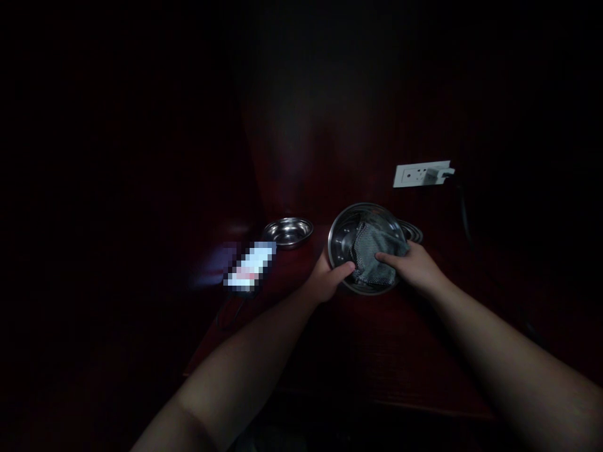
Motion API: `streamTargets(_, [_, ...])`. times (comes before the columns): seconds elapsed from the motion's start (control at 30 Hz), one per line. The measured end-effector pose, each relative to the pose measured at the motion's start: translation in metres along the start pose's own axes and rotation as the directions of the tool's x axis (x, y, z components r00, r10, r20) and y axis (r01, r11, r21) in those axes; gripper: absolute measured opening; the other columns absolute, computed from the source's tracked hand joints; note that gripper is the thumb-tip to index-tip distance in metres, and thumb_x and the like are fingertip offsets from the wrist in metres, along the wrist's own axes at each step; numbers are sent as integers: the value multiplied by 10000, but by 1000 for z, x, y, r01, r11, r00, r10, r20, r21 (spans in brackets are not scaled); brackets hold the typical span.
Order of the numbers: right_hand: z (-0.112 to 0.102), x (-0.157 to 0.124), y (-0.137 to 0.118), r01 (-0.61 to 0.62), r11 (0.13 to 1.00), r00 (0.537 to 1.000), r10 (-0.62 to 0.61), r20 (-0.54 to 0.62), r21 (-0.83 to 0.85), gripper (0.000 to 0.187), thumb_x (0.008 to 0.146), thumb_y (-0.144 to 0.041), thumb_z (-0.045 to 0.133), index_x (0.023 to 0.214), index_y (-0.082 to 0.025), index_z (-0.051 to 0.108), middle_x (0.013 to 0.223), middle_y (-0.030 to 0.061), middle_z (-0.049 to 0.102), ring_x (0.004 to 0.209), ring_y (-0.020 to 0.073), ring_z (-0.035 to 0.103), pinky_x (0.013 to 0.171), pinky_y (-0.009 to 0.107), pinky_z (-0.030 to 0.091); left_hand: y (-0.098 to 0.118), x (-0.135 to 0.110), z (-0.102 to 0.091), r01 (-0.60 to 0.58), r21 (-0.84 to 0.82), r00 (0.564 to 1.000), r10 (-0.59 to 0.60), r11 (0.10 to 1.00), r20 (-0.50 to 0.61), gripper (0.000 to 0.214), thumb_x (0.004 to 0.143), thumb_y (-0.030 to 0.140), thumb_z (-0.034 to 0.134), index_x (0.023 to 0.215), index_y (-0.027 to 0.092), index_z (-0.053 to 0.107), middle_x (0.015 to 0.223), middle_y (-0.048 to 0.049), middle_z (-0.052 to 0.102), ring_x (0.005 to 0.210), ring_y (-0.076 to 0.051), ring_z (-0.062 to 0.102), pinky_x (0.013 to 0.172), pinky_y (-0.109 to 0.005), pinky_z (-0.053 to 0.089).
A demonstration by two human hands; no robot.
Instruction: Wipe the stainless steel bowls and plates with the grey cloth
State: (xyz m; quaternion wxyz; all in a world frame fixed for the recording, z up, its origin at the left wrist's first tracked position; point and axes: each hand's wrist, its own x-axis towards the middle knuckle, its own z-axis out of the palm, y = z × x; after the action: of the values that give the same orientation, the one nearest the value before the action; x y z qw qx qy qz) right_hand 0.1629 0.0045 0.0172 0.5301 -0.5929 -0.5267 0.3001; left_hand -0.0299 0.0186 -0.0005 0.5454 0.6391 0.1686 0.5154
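Note:
A steel bowl (340,233) is tilted toward me above a dark red wooden table (377,351). My left hand (326,279) grips its near left rim, thumb inside the bowl. My right hand (414,267) presses a grey mesh cloth (374,251) against the bowl's inside, fingers closed on the cloth. The room is very dark.
A second steel bowl (288,231) sits on the table to the left. Another steel rim (412,231) shows behind the held bowl. A lit, blurred phone screen (249,267) lies at the table's left edge. A white wall socket (417,174) holds a plug (440,172) with a dark cable.

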Motion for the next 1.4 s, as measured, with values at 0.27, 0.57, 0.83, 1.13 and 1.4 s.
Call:
streamTargets(0.27, [0, 1, 3, 22, 1000, 1000, -22, -1, 3, 412, 576, -301, 712, 951, -154, 625, 927, 85, 688, 813, 235, 652, 757, 388, 516, -1, 0, -1, -10, 14, 1000, 10, 1000, 10, 617, 694, 325, 637, 1239, 173, 391, 1274, -122, 483, 1148, -262, 467, 964, -432, 364])
streamTargets(0.57, [-1, 2, 4, 18, 1000, 1000, -18, -10, -4, 415, 567, -307, 716, 946, -164, 628, 920, 76, 690, 807, 232, 654, 745, 381, 525, 1, 0, 1, 7, 11, 1000, -7, 1000, -11, 614, 680, 330, 645, 1226, 176, 409, 1239, -114, 511, 1139, -268, 472, 960, -443, 362])
streamTargets(0.83, [0, 2, 5, 14, 1000, 1000, -14, -5, 18, 435, 562, -304, 718, 960, -155, 623, 917, 80, 689, 820, 242, 654, 760, 400, 521, 2, 0, 1, 5, 4, 1000, -5, 1000, -17, 618, 671, 325, 655, 1216, 165, 412, 1232, -118, 514, 1133, -268, 474, 961, -442, 361])
streamTargets(1.13, [0, 2, 5, 47, 999, 999, -47, 1, 26, 389, 576, -298, 711, 931, -165, 625, 892, 68, 696, 789, 230, 660, 712, 372, 535, 1, 0, 1, -2, 5, 1000, 2, 1000, -18, 626, 669, 326, 653, 1226, 180, 406, 1226, -115, 517, 1126, -272, 479, 944, -452, 373])
streamTargets(1.4, [-1, 3, 5, 27, 1000, 1000, -27, -4, -1, 439, 561, -307, 711, 963, -151, 624, 922, 83, 687, 821, 243, 653, 761, 398, 517, 1, -1, 1, 10, 27, 999, -9, 1000, -33, 621, 668, 330, 657, 1221, 179, 418, 1211, -112, 529, 1121, -278, 484, 940, -448, 377])
